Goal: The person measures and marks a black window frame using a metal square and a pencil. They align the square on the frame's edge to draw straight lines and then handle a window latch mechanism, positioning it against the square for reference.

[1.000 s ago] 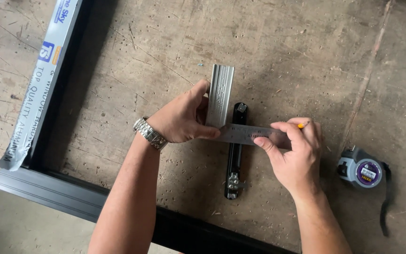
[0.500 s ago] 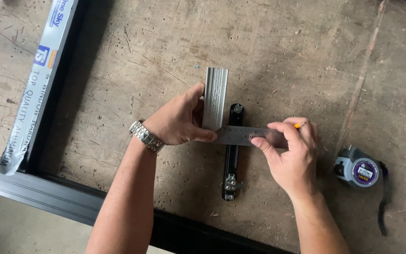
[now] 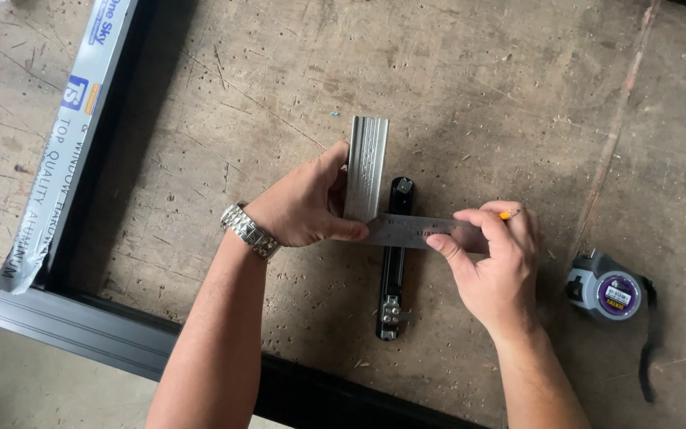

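A: Steel ruler (image 3: 422,232): lies crosswise over the ribbed aluminium profile piece (image 3: 367,167) and the black handle (image 3: 393,262), mid-bench. Grip?

B: Left hand (image 3: 303,206) closed on the profile, thumb pressing the ruler's end; right hand (image 3: 498,258) pinches ruler and yellow pencil (image 3: 505,214).

A: Change since earlier?

B: Hands and parts are unchanged; only the view has shifted slightly.

A: Surroundings?

B: Scratched wooden bench (image 3: 478,95); dark frame (image 3: 81,326) at left with a film-wrapped bar (image 3: 69,135); tape measure (image 3: 609,290) at right.

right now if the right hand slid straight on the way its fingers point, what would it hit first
The right hand points left along the steel ruler, so it would likely meet the left hand pinning the ruler's far end.
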